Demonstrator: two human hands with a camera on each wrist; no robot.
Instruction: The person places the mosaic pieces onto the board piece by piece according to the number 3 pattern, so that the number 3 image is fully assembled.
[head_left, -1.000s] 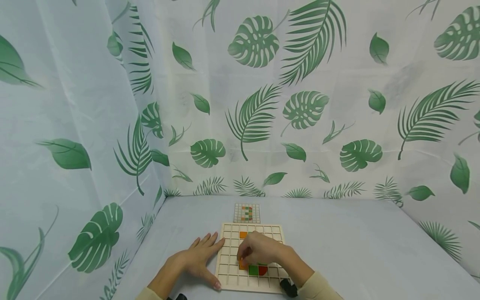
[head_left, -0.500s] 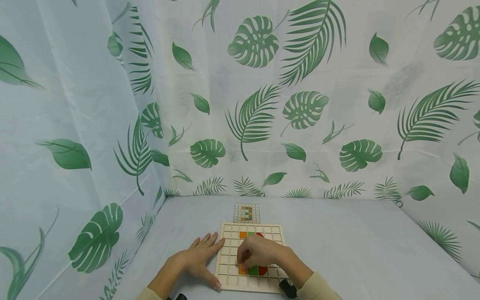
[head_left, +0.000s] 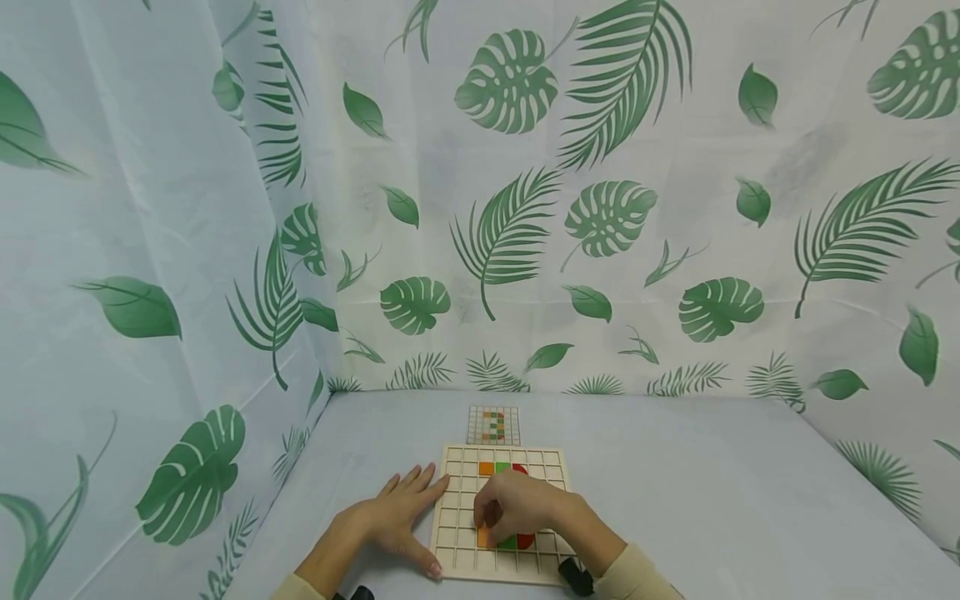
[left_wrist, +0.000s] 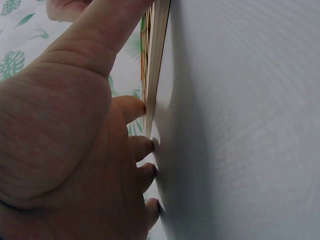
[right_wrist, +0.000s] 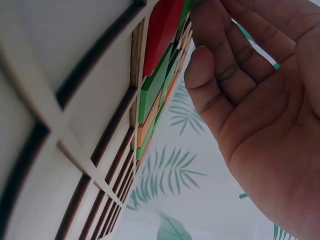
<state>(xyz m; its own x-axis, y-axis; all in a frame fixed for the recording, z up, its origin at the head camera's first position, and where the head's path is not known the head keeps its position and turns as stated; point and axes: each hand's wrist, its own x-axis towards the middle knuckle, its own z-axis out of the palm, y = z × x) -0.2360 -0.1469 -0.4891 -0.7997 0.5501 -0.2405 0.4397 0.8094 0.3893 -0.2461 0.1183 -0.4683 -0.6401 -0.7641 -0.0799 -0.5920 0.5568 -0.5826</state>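
My left hand [head_left: 397, 517] lies spread on the table, its index finger and thumb at the left edge of a wooden grid board [head_left: 467, 567]. In the left wrist view, the fingertips [left_wrist: 145, 145] line up along the board's side. My right hand [head_left: 521, 504] is over the board, fingers curled, thumb and finger at an orange square tile [head_left: 482, 538] in a lower row. Beside that tile are a green tile [head_left: 507, 543] and a red rounded tile [head_left: 527, 541], partly under the hand. In the right wrist view, the red tile [right_wrist: 162, 37] shows near the fingers [right_wrist: 205, 65].
Farther up the board sit an orange tile [head_left: 487, 469], a green tile [head_left: 503, 468] and a red tile [head_left: 520, 469]. Behind the board lies a small printed grid card [head_left: 493, 426] with a coloured pattern. Leaf-print cloth [head_left: 517, 242] hangs around the table.
The orange tile has gone from slightly raised and tilted to lying in line with the green and red tiles. My right thumb has shifted slightly right over it; the left hand stays put.
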